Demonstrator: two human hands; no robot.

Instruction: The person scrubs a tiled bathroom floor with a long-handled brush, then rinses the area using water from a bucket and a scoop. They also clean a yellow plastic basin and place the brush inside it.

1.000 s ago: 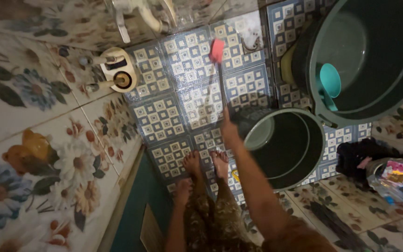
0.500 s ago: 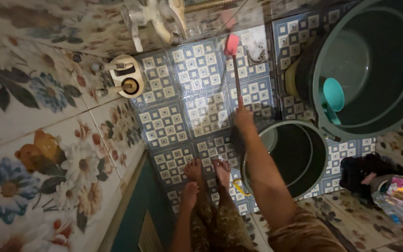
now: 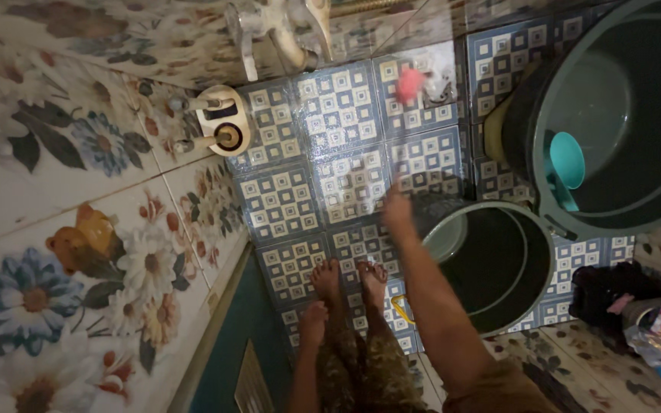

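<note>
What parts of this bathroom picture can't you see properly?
Head view only:
- The red brush head and its stick are smeared by motion blur.
- The right hand is blurred, so its grip is unclear.
- The left hand hangs by the legs; fingers too dark to tell.
- The big tub is cut off by the right edge.
- The small bucket inside is too dark.

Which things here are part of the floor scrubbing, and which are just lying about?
In use: right hand on a blurred long-handled brush with a red head; patterned floor tiles.
Lying about: two dark buckets, teal dipper, wall tap, left hand hanging idle.
</note>
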